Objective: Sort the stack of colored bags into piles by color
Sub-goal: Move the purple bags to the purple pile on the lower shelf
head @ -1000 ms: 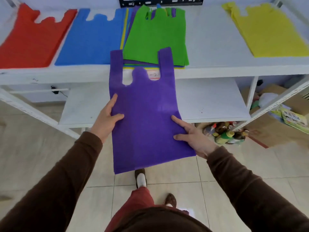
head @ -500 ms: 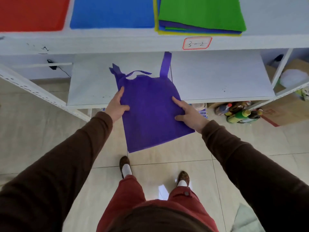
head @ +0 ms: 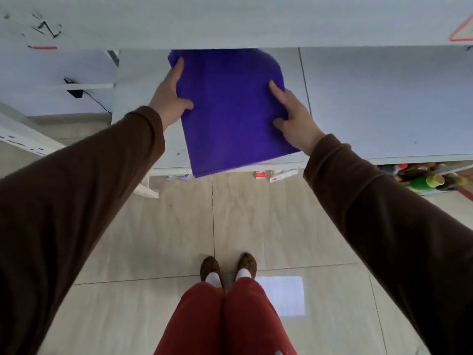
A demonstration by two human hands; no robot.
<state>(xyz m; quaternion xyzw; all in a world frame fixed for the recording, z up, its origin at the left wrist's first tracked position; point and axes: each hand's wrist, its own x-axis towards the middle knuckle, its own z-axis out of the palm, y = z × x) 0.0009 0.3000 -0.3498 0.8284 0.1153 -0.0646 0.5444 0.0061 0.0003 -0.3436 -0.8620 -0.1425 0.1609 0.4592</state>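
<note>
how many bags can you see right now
1: a purple bag on the lower shelf, held at its sides by the left hand and right hand. Its far end, and any others, are hidden under the upper shelf.

Purple bag [head: 230, 111] top hidden under upper shelf [head: 230, 21].

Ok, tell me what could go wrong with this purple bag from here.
1. The purple bag overhangs the front edge of the lower shelf; once released it might slide to the floor.
2. Its far end is hidden under the upper shelf, so it could bunch up unseen.
3. The left hand and right hand grip only the sides; the middle may sag.
</note>
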